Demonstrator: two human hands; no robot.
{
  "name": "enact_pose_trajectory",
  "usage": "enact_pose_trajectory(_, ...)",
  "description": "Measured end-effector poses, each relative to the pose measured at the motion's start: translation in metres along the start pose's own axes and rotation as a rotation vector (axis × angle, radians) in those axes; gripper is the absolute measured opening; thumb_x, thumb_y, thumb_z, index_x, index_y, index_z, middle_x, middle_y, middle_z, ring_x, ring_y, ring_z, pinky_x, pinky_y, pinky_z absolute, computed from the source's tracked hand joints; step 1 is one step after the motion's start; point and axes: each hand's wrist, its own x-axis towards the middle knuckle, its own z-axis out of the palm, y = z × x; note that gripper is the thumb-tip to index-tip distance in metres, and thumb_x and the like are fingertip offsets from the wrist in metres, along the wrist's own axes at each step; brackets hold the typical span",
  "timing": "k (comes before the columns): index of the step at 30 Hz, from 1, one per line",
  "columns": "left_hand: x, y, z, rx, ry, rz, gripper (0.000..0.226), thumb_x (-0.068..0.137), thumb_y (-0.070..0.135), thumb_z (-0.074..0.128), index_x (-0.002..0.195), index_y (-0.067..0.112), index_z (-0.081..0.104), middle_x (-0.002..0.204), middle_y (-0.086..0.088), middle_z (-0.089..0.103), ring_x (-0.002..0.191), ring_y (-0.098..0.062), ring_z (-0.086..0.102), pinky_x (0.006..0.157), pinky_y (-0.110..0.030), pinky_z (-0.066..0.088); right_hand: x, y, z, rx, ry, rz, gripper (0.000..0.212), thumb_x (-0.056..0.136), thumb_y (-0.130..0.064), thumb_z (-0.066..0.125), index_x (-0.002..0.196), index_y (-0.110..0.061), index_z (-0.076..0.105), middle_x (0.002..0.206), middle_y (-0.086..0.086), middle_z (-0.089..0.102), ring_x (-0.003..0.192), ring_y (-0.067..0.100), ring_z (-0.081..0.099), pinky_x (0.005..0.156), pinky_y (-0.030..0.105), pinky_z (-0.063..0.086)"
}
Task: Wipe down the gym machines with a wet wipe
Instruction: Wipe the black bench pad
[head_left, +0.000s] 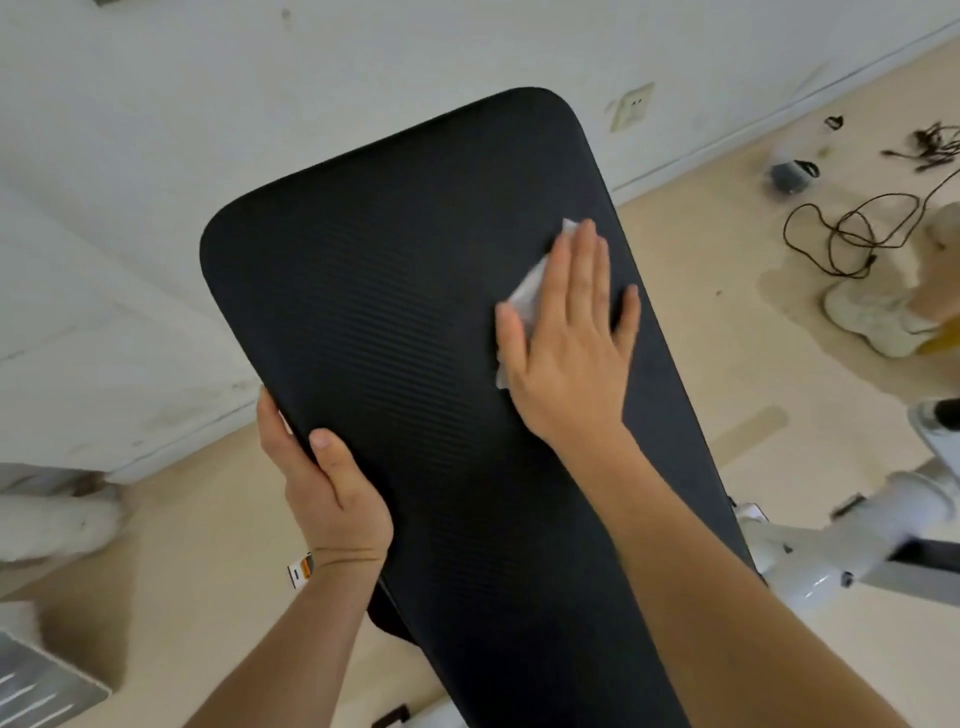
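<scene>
The left hand (322, 483) grips the near left edge of the black bench pad (395, 312), thumb on top and fingers wrapped under. The pad is long, round-cornered and finely ribbed, with a matte, rubbery look. To its right runs a glossy white tubular frame (831, 551). Farther up, the right hand (569, 353) lies flat with straight fingers, pressing a crumpled white wet wipe (530, 291) onto the pad near its right edge. Beyond, on the beige floor (727, 338), lie a looped black cable (852, 234) and a pale shoe (872, 317). A square socket (632, 106) sits in the scuffed white wall (260, 78).
</scene>
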Motion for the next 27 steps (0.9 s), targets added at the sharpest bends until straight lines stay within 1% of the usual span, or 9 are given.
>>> enact_pose_trajectory(3, 0.001, 0.0, -0.001, 0.013, 0.012, 0.028, 0.048, 0.1, 0.003, 0.029, 0.146, -0.008, 0.019, 0.142, 0.003, 0.031, 0.117, 0.028, 0.031, 0.094, 0.002, 0.026, -0.104, 0.08, 0.003, 0.086, -0.035, 0.29, 0.068, 0.099, -0.05, 0.018, 0.155, -0.017, 0.0, 0.163, 0.001, -0.001, 0.149, 0.012, -0.004, 0.118, 0.053, 0.012)
enact_pose_trajectory(6, -0.001, 0.003, 0.001, 0.027, 0.015, -0.006, 0.047, 0.102, 0.003, 0.029, 0.147, -0.005, 0.019, 0.137, 0.018, 0.032, 0.109, 0.033, 0.033, 0.087, 0.006, 0.026, -0.168, 0.111, 0.009, 0.116, -0.046, 0.389, 0.066, 0.098, -0.046, 0.017, 0.155, -0.018, 0.003, 0.163, 0.001, 0.004, 0.149, 0.012, 0.001, 0.119, 0.051, 0.011)
enact_pose_trajectory(11, -0.001, 0.002, -0.005, 0.091, 0.032, -0.034, 0.05, 0.104, 0.024, 0.028, 0.151, 0.009, 0.018, 0.126, 0.04, 0.031, 0.094, 0.026, 0.04, 0.077, 0.006, 0.029, -0.104, 0.076, 0.011, 0.131, 0.038, 0.524, 0.07, 0.094, -0.045, 0.011, 0.154, -0.009, 0.009, 0.162, 0.009, 0.008, 0.149, 0.022, 0.005, 0.117, 0.054, 0.01)
enact_pose_trajectory(14, -0.002, 0.01, -0.006, 0.182, 0.064, -0.04, 0.049, 0.104, 0.023, 0.03, 0.15, 0.01, 0.021, 0.139, 0.011, 0.045, 0.108, -0.002, 0.047, 0.086, -0.018, 0.036, -0.066, 0.046, 0.005, 0.066, -0.016, 0.229, 0.068, 0.098, -0.048, 0.012, 0.155, -0.011, 0.004, 0.163, 0.004, 0.0, 0.15, 0.017, -0.004, 0.118, 0.052, -0.001)
enact_pose_trajectory(17, -0.013, 0.025, -0.013, 0.417, 0.036, -0.026, 0.057, 0.098, 0.017, 0.043, 0.15, 0.006, 0.021, 0.147, -0.018, 0.035, 0.133, -0.035, 0.034, 0.108, -0.041, 0.028, -0.076, 0.066, 0.002, -0.004, -0.054, 0.035, 0.066, 0.1, -0.05, 0.011, 0.155, -0.016, 0.0, 0.163, -0.001, -0.004, 0.149, 0.012, -0.007, 0.119, 0.051, 0.002)
enact_pose_trajectory(19, -0.033, 0.051, -0.01, 0.563, -0.041, 0.131, 0.07, 0.088, 0.006, 0.054, 0.15, 0.006, 0.022, 0.153, -0.019, 0.026, 0.139, -0.039, 0.025, 0.114, -0.046, 0.021, -0.115, 0.107, 0.005, 0.023, -0.06, 0.115, 0.067, 0.099, -0.053, 0.01, 0.155, -0.018, -0.002, 0.163, -0.003, -0.003, 0.149, 0.009, -0.007, 0.121, 0.047, 0.005)
enact_pose_trajectory(21, -0.066, 0.076, 0.014, 0.623, -0.232, 0.393, 0.071, 0.083, 0.001, 0.055, 0.149, 0.009, 0.03, 0.155, -0.016, 0.026, 0.142, -0.035, 0.024, 0.116, -0.046, 0.018, -0.173, 0.151, 0.01, 0.097, -0.076, 0.354, 0.068, 0.097, -0.057, 0.008, 0.155, -0.021, -0.001, 0.163, -0.005, 0.0, 0.148, 0.005, -0.008, 0.121, 0.048, 0.008)
enact_pose_trajectory(25, -0.14, 0.076, 0.086, 0.738, -0.828, 0.911, 0.052, 0.087, 0.017, 0.046, 0.14, 0.021, 0.049, 0.154, -0.011, 0.033, 0.144, -0.027, 0.026, 0.117, -0.05, 0.02, -0.266, 0.198, 0.014, 0.121, -0.12, 0.664, 0.069, 0.094, -0.062, 0.004, 0.154, -0.027, 0.008, 0.161, -0.004, 0.015, 0.148, 0.005, 0.001, 0.121, 0.047, 0.009)
enact_pose_trajectory(27, -0.152, 0.057, 0.101, 0.815, -0.896, 1.027, 0.05, 0.088, 0.021, 0.046, 0.137, 0.023, 0.051, 0.154, -0.011, 0.034, 0.144, -0.028, 0.027, 0.117, -0.052, 0.019, -0.255, 0.198, 0.013, 0.161, -0.103, 0.724, 0.07, 0.094, -0.058, 0.007, 0.151, -0.02, 0.023, 0.158, -0.001, 0.026, 0.148, 0.009, 0.006, 0.121, 0.046, 0.008)
